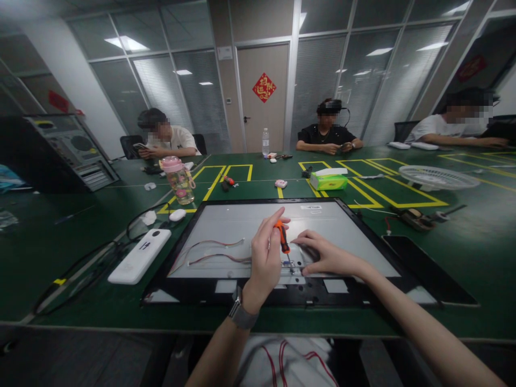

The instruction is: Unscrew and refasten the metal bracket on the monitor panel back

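Observation:
A screwdriver with an orange and black handle is in my left hand, which wears a watch on its wrist. Its shaft points down at a small metal bracket near the front edge of a flat display panel. My right hand rests on the panel beside the bracket, thumb and fingers apart; whether it touches the bracket, I cannot tell. Thin wires with small connectors run across the grey panel to the left of my left hand. The screwdriver tip is too small to make out clearly.
A white power bank and cables lie left. Behind the panel stand a pink-lidded bottle and green tissue pack. A black flat panel and a tool lie right. Several people sit across the table.

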Demonstrator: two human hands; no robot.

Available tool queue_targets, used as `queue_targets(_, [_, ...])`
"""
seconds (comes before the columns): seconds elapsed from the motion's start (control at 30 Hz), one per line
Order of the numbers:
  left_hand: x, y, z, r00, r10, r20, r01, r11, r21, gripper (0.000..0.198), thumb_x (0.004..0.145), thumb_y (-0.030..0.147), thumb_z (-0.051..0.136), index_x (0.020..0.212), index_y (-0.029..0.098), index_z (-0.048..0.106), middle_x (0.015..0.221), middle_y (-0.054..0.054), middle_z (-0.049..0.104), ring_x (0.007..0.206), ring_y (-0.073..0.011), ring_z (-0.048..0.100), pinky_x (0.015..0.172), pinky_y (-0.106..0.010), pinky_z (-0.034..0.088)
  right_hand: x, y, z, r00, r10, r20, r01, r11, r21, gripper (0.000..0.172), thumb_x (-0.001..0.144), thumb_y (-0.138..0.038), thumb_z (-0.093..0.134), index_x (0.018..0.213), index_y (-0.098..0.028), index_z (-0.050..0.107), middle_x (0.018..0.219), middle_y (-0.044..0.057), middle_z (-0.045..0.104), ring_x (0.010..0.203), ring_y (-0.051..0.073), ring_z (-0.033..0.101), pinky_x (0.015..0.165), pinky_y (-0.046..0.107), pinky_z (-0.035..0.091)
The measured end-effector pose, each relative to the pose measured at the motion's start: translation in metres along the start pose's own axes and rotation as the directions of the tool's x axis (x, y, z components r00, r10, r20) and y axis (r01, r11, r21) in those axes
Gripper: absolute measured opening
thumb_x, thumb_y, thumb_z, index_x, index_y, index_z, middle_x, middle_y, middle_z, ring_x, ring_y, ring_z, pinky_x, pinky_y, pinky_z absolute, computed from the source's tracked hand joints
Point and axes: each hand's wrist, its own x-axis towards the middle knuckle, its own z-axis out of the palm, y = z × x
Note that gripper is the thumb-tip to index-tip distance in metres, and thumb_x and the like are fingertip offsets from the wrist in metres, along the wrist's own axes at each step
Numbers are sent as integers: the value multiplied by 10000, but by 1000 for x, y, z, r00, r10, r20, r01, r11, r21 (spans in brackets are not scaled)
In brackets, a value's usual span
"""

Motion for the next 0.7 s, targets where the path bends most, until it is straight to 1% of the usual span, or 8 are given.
queue_targets(0.03, [-1,0,0,1000,-13,4,13,1000,-22,360,1000,266,367,1314,237,541,1078,-72,621,934,-163,596,838,-300,471,0,0,0,1000,-1,0,1,1000,-1,737,703,-524,763,1322,-206,521,1233,93,451,1159,280,462,1022,403,398])
queue_targets(0.1, [-1,0,1,1000,-14,-2,14,999,-29,348,978,263,439,1310,233,539,1075,-70,623,945,-166,598,857,-304,467,0,1,0,1000,-4,-2,4,1000,-1,743,700,-522,767,1324,-204,520,1234,93,452,1158,281,461,1026,410,394])
queue_targets(0.2, [0,1,1,999,42,-22,-41,998,39,278,912,273,581,1183,230,626,943,-39,593,875,-160,572,837,-293,457,-1,1,0,1000,-3,-4,3,1000,8,744,706,-518,762,1339,-221,508,1226,88,457,1134,280,474,1006,415,411])
queue_targets(0.27, [1,2,1,998,59,-12,-58,996,71,250,927,290,553,1151,226,645,927,-41,575,858,-162,558,819,-296,454,-1,0,0,1000,-1,-6,1,1000,11,736,709,-518,758,1340,-234,509,1223,85,461,1116,279,483,982,412,429])
queue_targets(0.37, [0,3,-1,998,50,24,-50,998,33,334,993,272,389,1259,230,586,1030,-71,597,930,-176,576,840,-317,457,-1,-1,0,1000,-4,-12,4,1000,10,736,701,-525,761,1331,-228,522,1222,88,465,1115,281,482,965,401,439])
queue_targets(0.4, [0,3,-1,998,53,31,-54,998,24,349,998,261,369,1282,234,571,1048,-73,603,945,-177,580,845,-319,458,-1,-1,0,1000,-2,-13,2,1000,8,738,700,-527,761,1329,-222,524,1220,91,465,1111,281,482,961,398,441])
queue_targets(0.57, [0,3,-1,996,87,-8,-86,992,88,263,930,263,547,1174,248,643,996,-45,577,901,-158,565,840,-294,453,0,0,1,1000,3,-5,-3,1000,1,738,709,-523,756,1333,-213,514,1203,90,461,1080,271,489,956,406,442])
queue_targets(0.7, [0,2,0,999,45,4,-46,999,26,309,986,243,419,1234,245,603,1086,-69,595,966,-166,579,861,-304,461,0,-1,1,1000,0,-7,0,1000,7,718,712,-523,755,1317,-210,528,1203,90,460,1100,272,481,957,391,441])
